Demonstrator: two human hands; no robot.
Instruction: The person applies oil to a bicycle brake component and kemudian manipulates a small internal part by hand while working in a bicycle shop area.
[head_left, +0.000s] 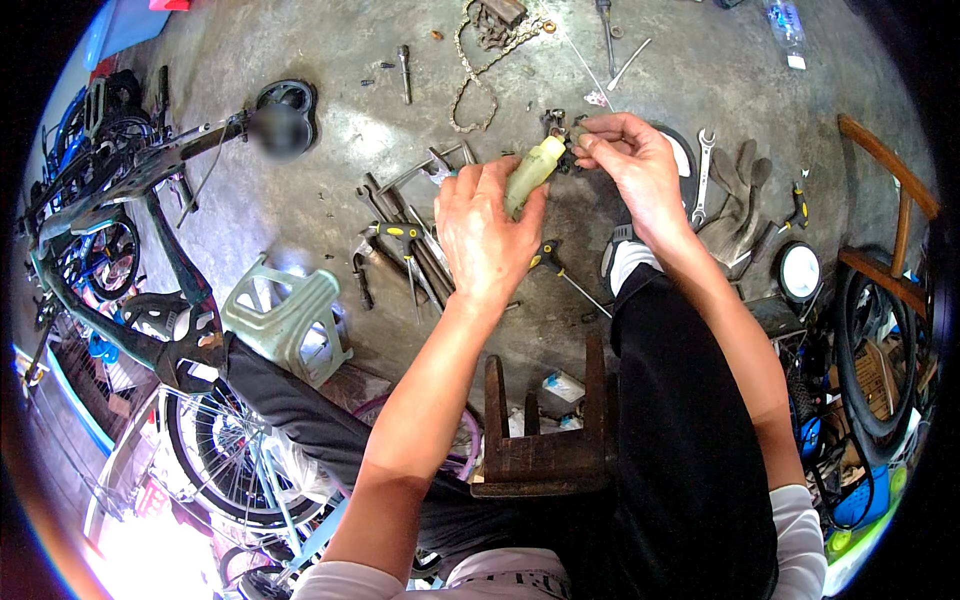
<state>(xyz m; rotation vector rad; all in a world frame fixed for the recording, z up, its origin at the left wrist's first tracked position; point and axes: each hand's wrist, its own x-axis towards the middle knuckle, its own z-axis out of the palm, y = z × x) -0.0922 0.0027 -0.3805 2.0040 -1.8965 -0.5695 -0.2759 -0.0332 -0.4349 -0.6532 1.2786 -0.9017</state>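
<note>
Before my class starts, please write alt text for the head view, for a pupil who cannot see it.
A person's left hand holds a pale yellow-green bottle over a grey floor, the right hand near its yellow tip. Around them are a metal chain, a spanner and a plastic stool.

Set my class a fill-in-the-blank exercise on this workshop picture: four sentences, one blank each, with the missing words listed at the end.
1. The yellowish bottle is held in the person's ____ hand.
2. In the picture, the silver wrench lies to the ____ of the right hand.
3. The plastic stool is coloured pale ____.
4. The person's trousers are coloured ____.

Missing words: left; right; green; black.
</note>
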